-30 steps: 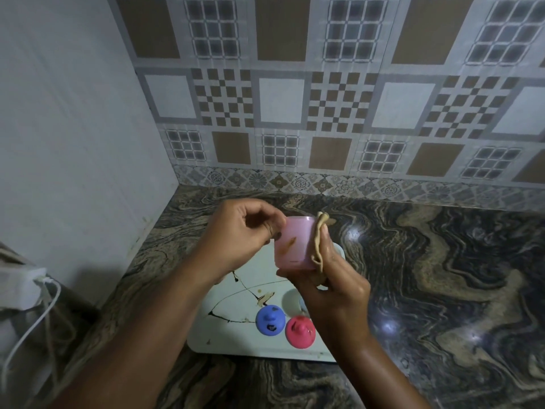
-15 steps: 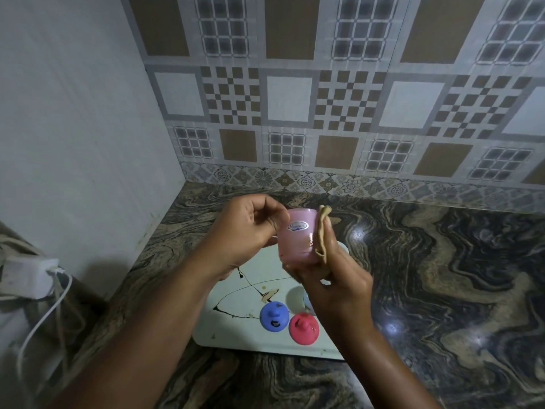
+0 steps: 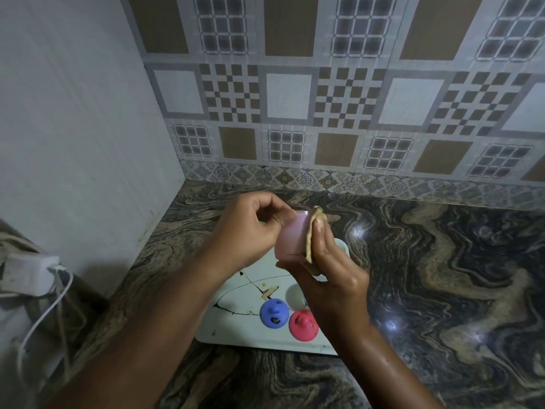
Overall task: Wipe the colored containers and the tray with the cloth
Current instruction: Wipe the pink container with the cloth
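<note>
At the far left a white charger sits against the plain wall, and a white cable hangs down from it. Further in, the left hand is raised above the counter with its fingers curled, gripping the upper left edge of a pale pink cup. The cup is held in the air over the far end of the tray, lying on its side between the two hands. A tan cloth is folded against the right side of the cup. The right hand presses it there with its fingers, while the thumb reaches under the near end of the cup, so cloth and cup are pinched together. Below the hands a white tray lies flat on the counter. It is marked with thin dark lines and a brown smear. Near its front edge stands a blue container with dark spots on it. Just to its right is a red container, partly hidden by the right wrist. The dark swirled countertop stretches away to the right, and a patterned tiled wall rises behind it.
</note>
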`<state>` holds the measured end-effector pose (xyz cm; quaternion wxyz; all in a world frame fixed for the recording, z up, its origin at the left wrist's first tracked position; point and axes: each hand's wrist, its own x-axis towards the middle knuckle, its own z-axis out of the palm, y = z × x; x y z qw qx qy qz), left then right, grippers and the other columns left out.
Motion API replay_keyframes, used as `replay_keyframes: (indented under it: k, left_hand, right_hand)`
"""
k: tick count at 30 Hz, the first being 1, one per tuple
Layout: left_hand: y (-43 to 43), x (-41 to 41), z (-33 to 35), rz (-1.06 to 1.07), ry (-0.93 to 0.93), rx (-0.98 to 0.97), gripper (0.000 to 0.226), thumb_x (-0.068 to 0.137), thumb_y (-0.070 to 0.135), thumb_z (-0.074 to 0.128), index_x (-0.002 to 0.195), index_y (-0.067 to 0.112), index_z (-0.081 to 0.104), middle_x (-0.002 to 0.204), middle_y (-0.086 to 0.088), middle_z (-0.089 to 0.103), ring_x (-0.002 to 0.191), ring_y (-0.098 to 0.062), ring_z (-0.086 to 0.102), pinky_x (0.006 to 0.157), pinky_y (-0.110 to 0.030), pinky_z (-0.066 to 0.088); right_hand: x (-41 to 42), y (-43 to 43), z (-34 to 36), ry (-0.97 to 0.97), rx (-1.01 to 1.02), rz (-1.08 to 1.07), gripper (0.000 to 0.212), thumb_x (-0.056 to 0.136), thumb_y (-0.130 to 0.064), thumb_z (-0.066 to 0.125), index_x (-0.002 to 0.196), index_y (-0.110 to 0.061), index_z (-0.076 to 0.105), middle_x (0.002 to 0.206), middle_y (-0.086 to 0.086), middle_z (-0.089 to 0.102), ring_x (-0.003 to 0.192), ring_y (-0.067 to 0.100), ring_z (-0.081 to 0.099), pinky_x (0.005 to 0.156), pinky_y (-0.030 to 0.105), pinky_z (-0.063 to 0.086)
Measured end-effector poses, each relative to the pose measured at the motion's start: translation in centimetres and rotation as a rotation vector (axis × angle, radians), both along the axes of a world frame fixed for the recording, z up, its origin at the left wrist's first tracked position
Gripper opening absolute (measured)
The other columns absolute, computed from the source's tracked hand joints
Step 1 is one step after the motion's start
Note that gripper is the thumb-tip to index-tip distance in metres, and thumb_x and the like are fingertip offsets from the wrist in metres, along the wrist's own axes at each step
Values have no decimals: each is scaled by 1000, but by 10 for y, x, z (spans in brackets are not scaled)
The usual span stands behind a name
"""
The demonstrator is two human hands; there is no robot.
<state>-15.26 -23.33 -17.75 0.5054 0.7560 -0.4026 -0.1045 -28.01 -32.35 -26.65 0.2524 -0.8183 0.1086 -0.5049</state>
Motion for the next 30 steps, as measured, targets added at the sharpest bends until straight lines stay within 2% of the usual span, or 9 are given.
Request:
replay_keyframes:
  k: [5, 9, 12, 15, 20, 22, 25, 28, 30]
  left_hand:
    - [2, 0, 7, -39, 152, -108, 23, 87, 33, 68, 99, 16, 77, 94, 5, 77, 90, -10, 72, 79, -24, 58]
    - [1, 1, 7, -82, 446, -142, 7, 89, 9, 66, 90, 11, 72, 82, 0, 74, 80, -10, 72, 70, -25, 59]
    - [1, 3, 11, -96, 257, -111, 15, 89, 3, 67, 82, 16, 69, 78, 2, 69, 72, -3, 65, 66, -22, 55]
    - [3, -1, 15, -58, -102, -33, 13, 85, 13, 74, 80, 24, 71, 77, 11, 70, 75, -2, 65, 73, -22, 53]
    - [4, -6, 16, -103, 79, -113, 24, 86, 33, 67, 102, 18, 76, 96, 7, 77, 92, -9, 72, 85, -30, 57]
    - [2, -1, 15, -109, 256, -127, 12, 89, 19, 68, 98, 14, 75, 93, 5, 76, 89, -12, 72, 81, -32, 59]
    - [2, 5, 12, -106, 310, -86, 13, 90, 5, 67, 84, 16, 70, 79, 4, 67, 80, -14, 65, 68, -32, 61]
    - [0, 5, 8, -69, 23, -3, 21, 87, 11, 72, 76, 28, 67, 73, 13, 66, 75, -8, 64, 71, -31, 59]
    - [0, 1, 6, -38, -85, -14, 17, 86, 16, 74, 78, 30, 68, 76, 13, 68, 76, -3, 65, 74, -21, 53]
  right_hand:
    - [-6, 1, 4, -102, 412, 68, 64, 80, -23, 79, 131, 11, 58, 82, -23, 69, 69, 0, 60, 65, 19, 53]
    - [-6, -2, 7, -140, 513, 136, 52, 77, -9, 81, 115, 21, 63, 71, -8, 72, 64, -2, 64, 66, 19, 54]
    - [-5, 1, 13, -55, 197, 48, 65, 82, -23, 79, 131, 13, 55, 93, 8, 75, 82, -1, 69, 74, 16, 55]
    - [-4, -2, 11, -41, -67, -36, 64, 83, -28, 78, 131, 10, 56, 128, 23, 65, 120, 26, 65, 96, 27, 55]
    - [-9, -2, 11, -116, 348, 32, 70, 80, -26, 75, 139, 2, 51, 86, -11, 69, 77, -12, 57, 72, 14, 52]
    - [-7, -3, 10, -163, 488, 115, 74, 79, -29, 77, 143, -1, 50, 85, -18, 67, 72, -6, 59, 71, 21, 56]
    - [-5, 1, 9, -81, 275, 93, 75, 84, -32, 78, 142, 4, 47, 99, 0, 73, 82, -7, 64, 75, 16, 55]
    - [0, -3, 6, 5, -9, -3, 74, 79, -24, 85, 136, 10, 52, 133, 20, 63, 107, 21, 71, 89, 24, 55]
    - [1, -4, 3, 25, -1, 0, 78, 76, -26, 86, 136, 10, 52, 132, 17, 65, 98, 23, 73, 88, 21, 55]
